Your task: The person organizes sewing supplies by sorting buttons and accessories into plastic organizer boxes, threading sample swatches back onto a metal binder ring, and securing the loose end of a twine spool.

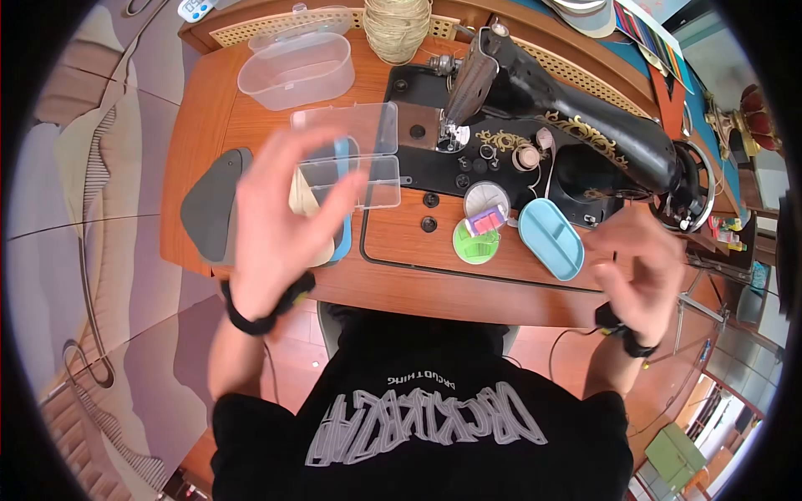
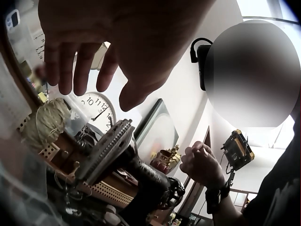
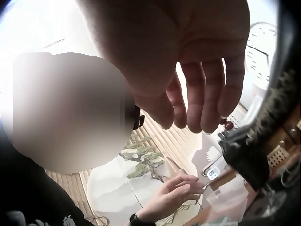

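Note:
My left hand (image 1: 288, 209) is raised over the left part of the table, blurred, thumb and fingers spread with nothing between them. Below it lie an opened clear plastic case (image 1: 383, 182), a beige piece (image 1: 301, 196) and a blue strip (image 1: 343, 242), partly hidden by the hand. Loosely bent fingers show on my right hand (image 1: 639, 263), held up beside the light-blue divided tray (image 1: 551, 238) and holding nothing visible. In the right wrist view, the fingers of that hand (image 3: 202, 89) hang relaxed. Left of the tray are a green disc (image 1: 476, 244), a white round dish (image 1: 485, 197) and a purple-and-pink item (image 1: 488, 220).
A black sewing machine (image 1: 576, 113) stands across the back right. Black buttons (image 1: 429, 224) lie mid-table. Near the back are a clear lidded tub (image 1: 296, 73) and a ball of twine (image 1: 397, 29). A dark grey flat piece (image 1: 213, 204) sits at the left edge.

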